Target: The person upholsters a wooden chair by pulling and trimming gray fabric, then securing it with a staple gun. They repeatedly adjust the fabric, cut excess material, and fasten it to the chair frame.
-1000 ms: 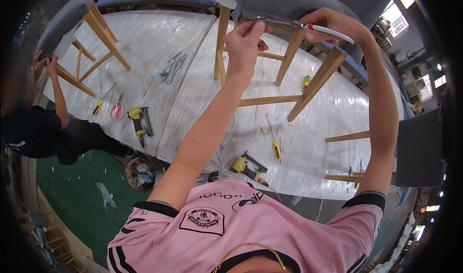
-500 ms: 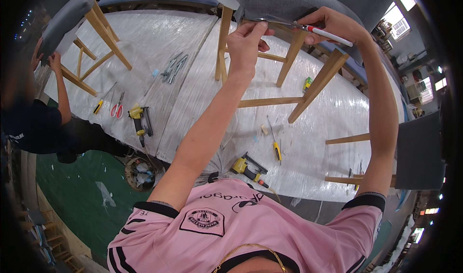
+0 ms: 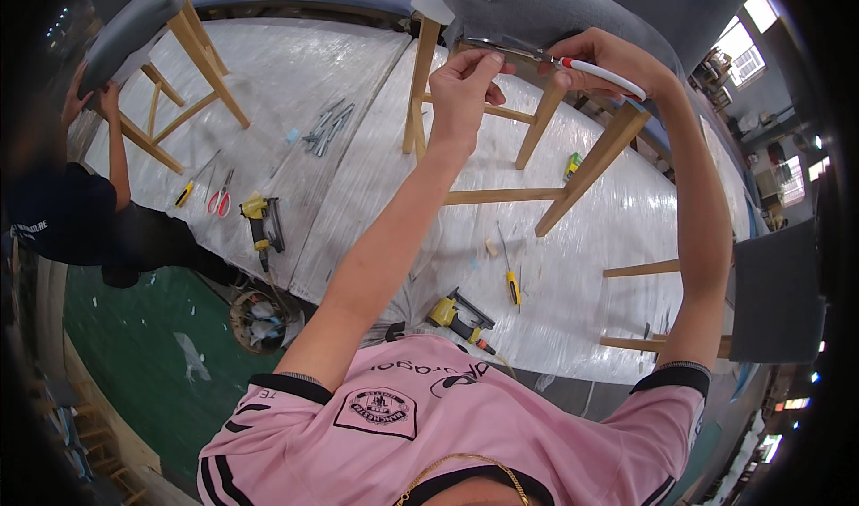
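In the head view, the person's right hand (image 3: 613,66) has its grip clamped on white-and-red-handled scissors (image 3: 601,75), whose metal blades point left, just beneath the grey padded part of an upholstered wooden-legged chair (image 3: 537,7). The left hand (image 3: 465,90) is next to the blades, its grip with thumb and fingers drawn together; whether something thin is pinched there cannot be told. The chair's legs stand over a plastic-wrapped counter (image 3: 573,300). Nearer the person lie a yellow-handled screwdriver (image 3: 513,287) and a yellow-and-black staple gun (image 3: 458,316). Farther left are a bundle of metal bolts (image 3: 328,130), a second staple gun (image 3: 259,224) and red-handled scissors (image 3: 219,202). At the far left, a co-worker's hands (image 3: 109,102) are at another grey chair (image 3: 134,27). A grey-backed chair (image 3: 777,300) lies at the right.
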